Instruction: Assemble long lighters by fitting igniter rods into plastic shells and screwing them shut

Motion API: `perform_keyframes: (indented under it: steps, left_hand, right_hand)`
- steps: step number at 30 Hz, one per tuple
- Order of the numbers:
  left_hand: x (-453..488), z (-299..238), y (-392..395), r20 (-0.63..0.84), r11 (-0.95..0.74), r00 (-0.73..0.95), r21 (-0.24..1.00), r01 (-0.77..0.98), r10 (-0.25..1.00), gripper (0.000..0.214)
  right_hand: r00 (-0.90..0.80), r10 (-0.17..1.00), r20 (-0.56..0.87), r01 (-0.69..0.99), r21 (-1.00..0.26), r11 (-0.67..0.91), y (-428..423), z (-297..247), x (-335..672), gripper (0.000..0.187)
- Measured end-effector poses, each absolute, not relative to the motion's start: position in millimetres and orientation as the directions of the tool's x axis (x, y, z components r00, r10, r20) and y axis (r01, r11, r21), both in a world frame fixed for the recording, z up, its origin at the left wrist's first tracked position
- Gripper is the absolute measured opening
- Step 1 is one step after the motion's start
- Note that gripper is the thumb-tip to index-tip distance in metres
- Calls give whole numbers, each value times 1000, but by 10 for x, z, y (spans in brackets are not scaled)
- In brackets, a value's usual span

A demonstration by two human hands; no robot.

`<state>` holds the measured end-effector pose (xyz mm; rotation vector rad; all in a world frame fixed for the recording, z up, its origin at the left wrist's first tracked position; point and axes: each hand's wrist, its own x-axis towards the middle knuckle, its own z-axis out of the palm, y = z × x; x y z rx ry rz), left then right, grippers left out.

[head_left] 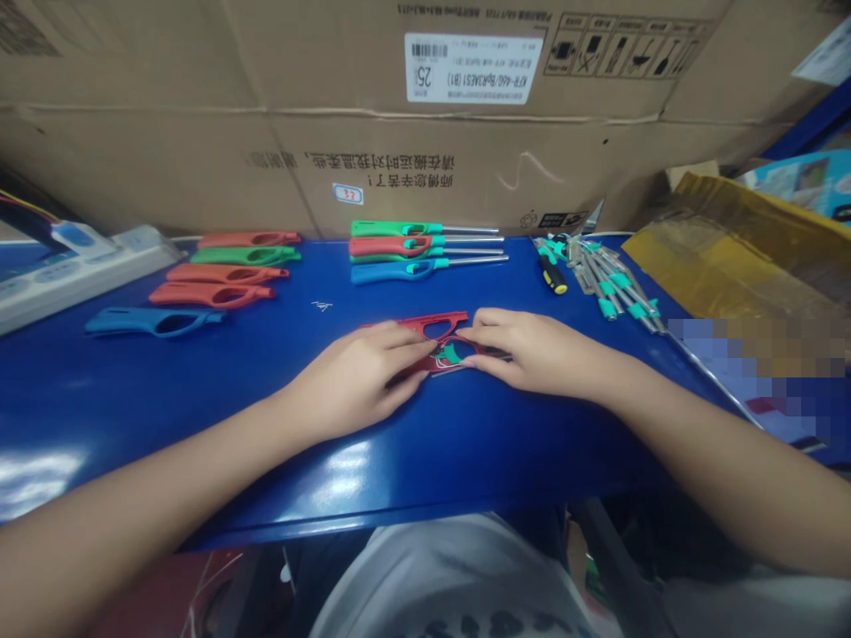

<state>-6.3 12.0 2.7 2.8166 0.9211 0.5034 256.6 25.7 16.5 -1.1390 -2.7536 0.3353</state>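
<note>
A red lighter shell [435,326] lies open on the blue table [266,390], with a teal trigger part [452,354] inside it. My left hand [359,377] rests on the shell's left end, fingers pressed down on it. My right hand [532,350] holds the shell's right end, fingertips pinched at the trigger opening. Both hands meet over the middle of the shell and cover much of it.
Empty shells in red, green and blue [213,279] lie at the left. Assembled lighters with metal tubes [418,251] lie behind the hands. Metal tube inserts and a screwdriver [598,279] lie to the right. A power strip [73,266] sits far left; cardboard boxes [399,133] stand behind.
</note>
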Motion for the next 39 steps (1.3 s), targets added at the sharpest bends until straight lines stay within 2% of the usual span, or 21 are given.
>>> perform_keyframes:
  steps: [5,9,12,17,22,28,35,39]
  left_hand:
    - [-74,-3,140,258,-802,760,229,552,597,33]
    - [-87,6,136,244,-796,758,200,571,605,35]
    - [-76,30,119,234,-803,768,153,576,596,36]
    - [-24,65,61,181,-801,784,40,597,594,39]
    - [-34,75,65,161,-788,772,118,604,616,37]
    - [-74,29,118,223,-777,745,218,591,629,31]
    - [-45,90,86,143,-753,739,161,639,658,35]
    - [-52,108,75,147,-748,733,146,648,664,31]
  right_hand:
    - [-695,708,125,686,-181,705,250,171,2567,33]
    - [-754,633,175,605,-190,773,229,205,2564,37]
    - [-806,573,144,553,-161,818,211,232,2554,41]
    - [-841,538,61,532,-97,841,185,238,2546,46]
    - [-842,536,59,532,-72,844,143,226,2523,49]
    - [-836,544,71,535,-107,838,135,235,2511,47]
    - [-839,543,38,539,-79,839,112,259,2497,48]
    - [-836,545,69,536,-114,837,142,229,2512,45]
